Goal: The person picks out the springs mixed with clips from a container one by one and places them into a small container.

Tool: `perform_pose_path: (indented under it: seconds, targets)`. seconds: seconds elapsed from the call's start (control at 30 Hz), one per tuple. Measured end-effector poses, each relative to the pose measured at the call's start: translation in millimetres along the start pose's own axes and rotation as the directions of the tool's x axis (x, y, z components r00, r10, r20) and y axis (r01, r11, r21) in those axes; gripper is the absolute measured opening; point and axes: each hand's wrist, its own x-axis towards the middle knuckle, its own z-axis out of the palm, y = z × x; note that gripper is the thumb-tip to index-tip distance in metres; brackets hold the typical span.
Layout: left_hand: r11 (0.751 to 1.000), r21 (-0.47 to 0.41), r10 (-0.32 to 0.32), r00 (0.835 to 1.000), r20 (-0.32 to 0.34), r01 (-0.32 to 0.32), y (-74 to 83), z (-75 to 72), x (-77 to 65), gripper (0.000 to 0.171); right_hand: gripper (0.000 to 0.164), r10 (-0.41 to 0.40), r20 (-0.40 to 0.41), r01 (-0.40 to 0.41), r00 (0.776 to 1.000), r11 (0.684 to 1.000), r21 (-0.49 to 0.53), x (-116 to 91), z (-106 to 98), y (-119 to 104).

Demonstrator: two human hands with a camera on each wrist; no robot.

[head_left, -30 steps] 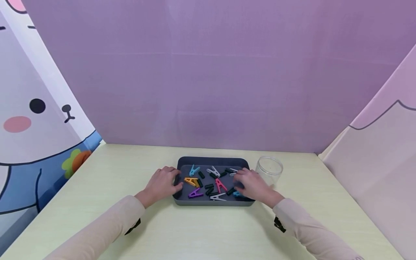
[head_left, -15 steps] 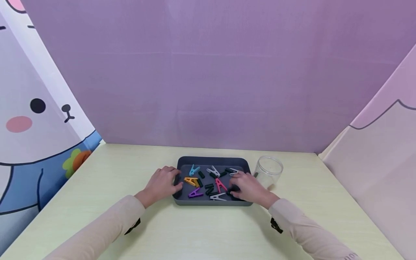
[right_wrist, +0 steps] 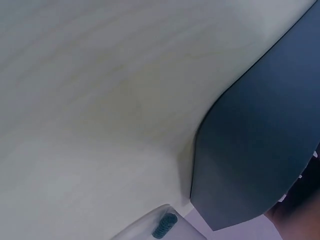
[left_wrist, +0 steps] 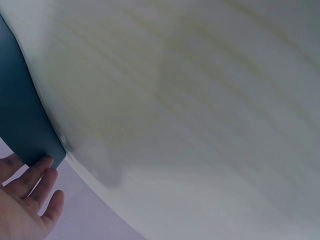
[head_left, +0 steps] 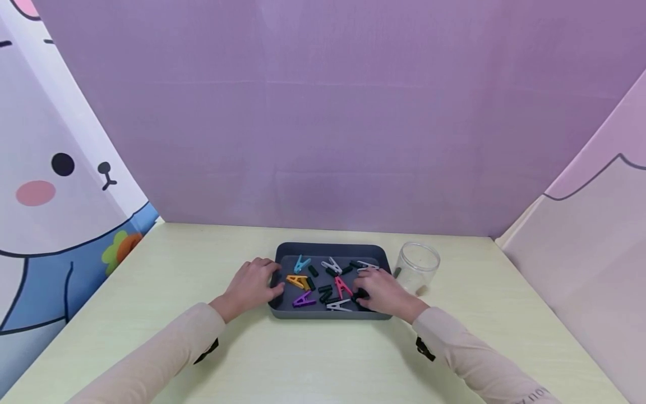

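A dark grey tray [head_left: 328, 315] holds several plastic clothespins and small black coils that look like springs. My left hand [head_left: 250, 283] holds the tray's left end, thumb over the rim; in the left wrist view its fingers [left_wrist: 42, 185] touch the outer wall. Inside the right side, my right hand [head_left: 383, 290] pinches a black coil [head_left: 359, 294] between fingers and thumb. A pink clothespin [head_left: 343, 287] lies just left of that hand, with a white clothespin [head_left: 338, 306] nearby. Purple [head_left: 304, 299], orange [head_left: 296, 281] and light blue clothespins [head_left: 301, 264] lie farther left.
A clear jar [head_left: 418, 266] stands right of the tray, behind my right hand. In the right wrist view a dark coil [right_wrist: 165, 225] lies inside it. The pale wooden table [head_left: 313, 359] ends at a purple wall panel [head_left: 323, 112], with printed panels at both sides.
My right hand has moved slightly left and down in the tray and taken the black coil between its fingers. The jar is less covered by it. My left hand has stayed on the tray.
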Motion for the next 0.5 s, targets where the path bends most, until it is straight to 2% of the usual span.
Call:
perform_pose_path:
  seconds: [0.5]
  targets:
    - [1.0,-0.005,-0.007,1.0,0.011,0.007,1.3,-2.0,-1.3,0.045,0.013,-0.001,0.014,0.001,1.0,1.0,-0.012,1.7,-0.9,-2.6]
